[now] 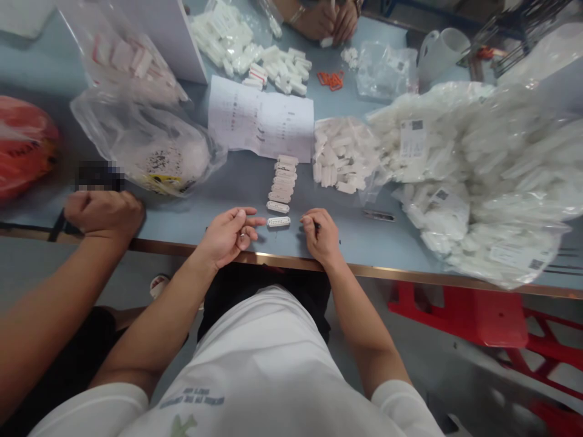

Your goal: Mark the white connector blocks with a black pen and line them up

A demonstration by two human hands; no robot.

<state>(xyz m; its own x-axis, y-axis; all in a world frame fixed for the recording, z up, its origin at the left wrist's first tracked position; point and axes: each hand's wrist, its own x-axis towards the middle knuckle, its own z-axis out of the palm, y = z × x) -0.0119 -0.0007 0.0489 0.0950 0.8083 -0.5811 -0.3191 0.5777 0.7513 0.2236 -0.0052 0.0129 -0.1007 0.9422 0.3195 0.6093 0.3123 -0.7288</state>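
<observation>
A white connector [279,222] lies just beside the left fingertips [259,221], apart from the right fingertips [303,221]. The left fingers stand apart; the right fingers curl together, on what I cannot tell.

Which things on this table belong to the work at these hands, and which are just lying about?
Part of the work:
- left hand
- right hand
- row of white plastic pieces
- clear bag of loose white pieces

Apparently lying about:
- white mug
- orange plastic bits
- red bag

The right hand [322,237] hides most of a small dark item [316,226].
</observation>
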